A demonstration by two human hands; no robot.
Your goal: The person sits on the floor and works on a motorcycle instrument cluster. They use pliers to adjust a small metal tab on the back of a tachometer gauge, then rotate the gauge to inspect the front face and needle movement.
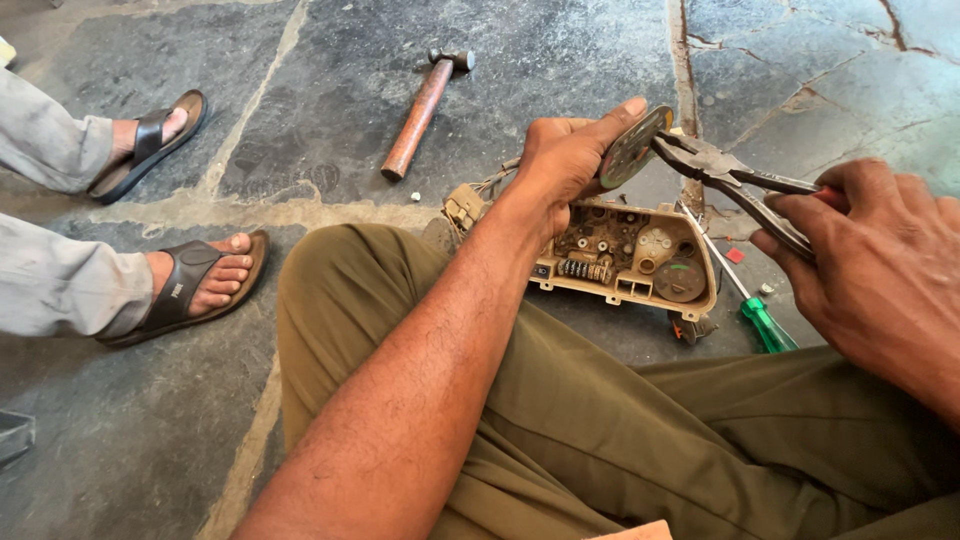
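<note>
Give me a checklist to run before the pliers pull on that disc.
1. Left hand grips the disc: ok.
2. Right hand holds the pliers by the handles: ok.
3. Plier tips meet the disc edge: ok; bite depth cannot tell.
4. Left fingers away from the tips: not ok, thumb lies close.
5. Housing steady on the floor: cannot tell.
6. Screwdriver and hammer within reach: ok.

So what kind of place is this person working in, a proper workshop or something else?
Probably an informal floor-level repair spot, not a bench workshop. The person sits on a cracked stone floor, with a hammer and a green-handled screwdriver lying loose on it, while an opened beige gauge housing rests by the knee.
</note>
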